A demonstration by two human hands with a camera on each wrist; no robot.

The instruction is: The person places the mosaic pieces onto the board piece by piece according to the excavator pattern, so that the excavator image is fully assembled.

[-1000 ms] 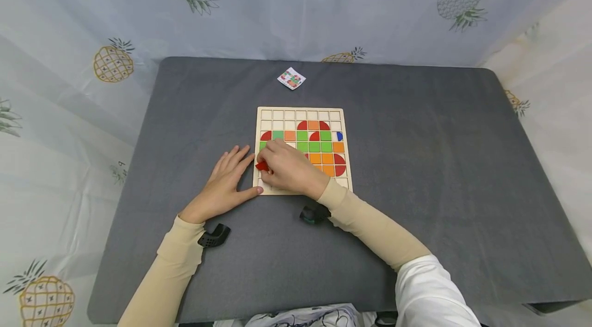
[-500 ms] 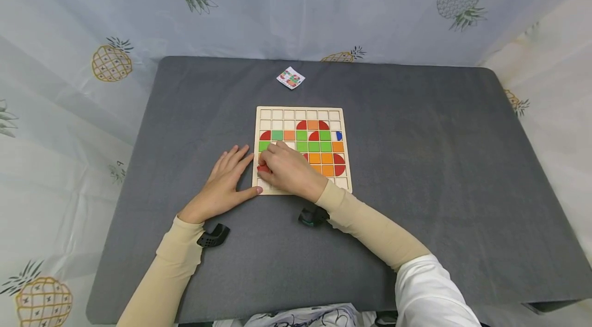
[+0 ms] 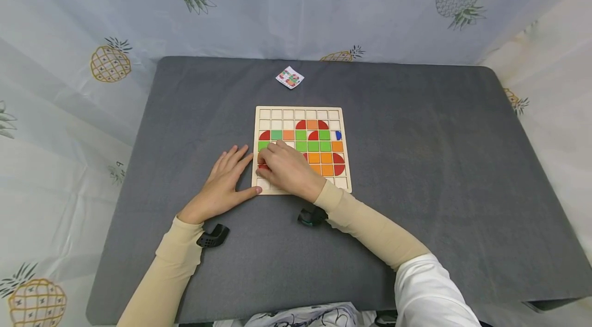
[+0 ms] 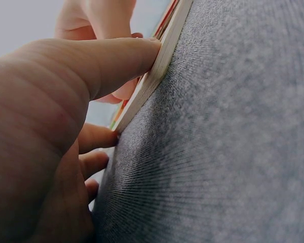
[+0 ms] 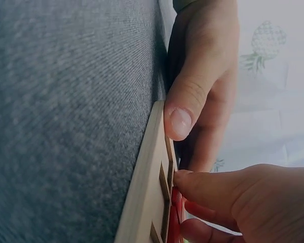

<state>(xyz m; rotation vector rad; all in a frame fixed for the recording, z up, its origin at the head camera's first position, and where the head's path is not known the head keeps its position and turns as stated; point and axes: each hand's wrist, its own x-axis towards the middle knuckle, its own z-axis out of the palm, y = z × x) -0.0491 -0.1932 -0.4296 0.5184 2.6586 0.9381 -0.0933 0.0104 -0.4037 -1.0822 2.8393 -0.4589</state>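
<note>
A square wooden grid board (image 3: pixel 300 115) lies on the grey table, with green, orange and red tiles in many of its cells. The left hand (image 3: pixel 224 183) is spread flat along the board's left side, its thumb and fingertips touching the edge. Over the board's left part, the right hand (image 3: pixel 293 170) has its fingers bent down and pinches a red tile (image 5: pixel 176 202) at a cell near the lower left corner. In the right wrist view, the thumb sits at the cell's border and the fingertips touch the red tile. This hand hides several cells beneath it.
A small card (image 3: pixel 290 77) with a coloured pattern lies beyond the board. One cell at the board's right side bears a blue and white tile (image 3: pixel 338 135). Grey table (image 3: pixel 416 162) surrounds the board, and a pineapple-print curtain (image 3: pixel 277 8) hangs behind.
The red tile, earlier raised and tilted between the right fingertips, now lies lower and flatter at the cell. The right hand has shifted only slightly; the left hand stays against the board.
</note>
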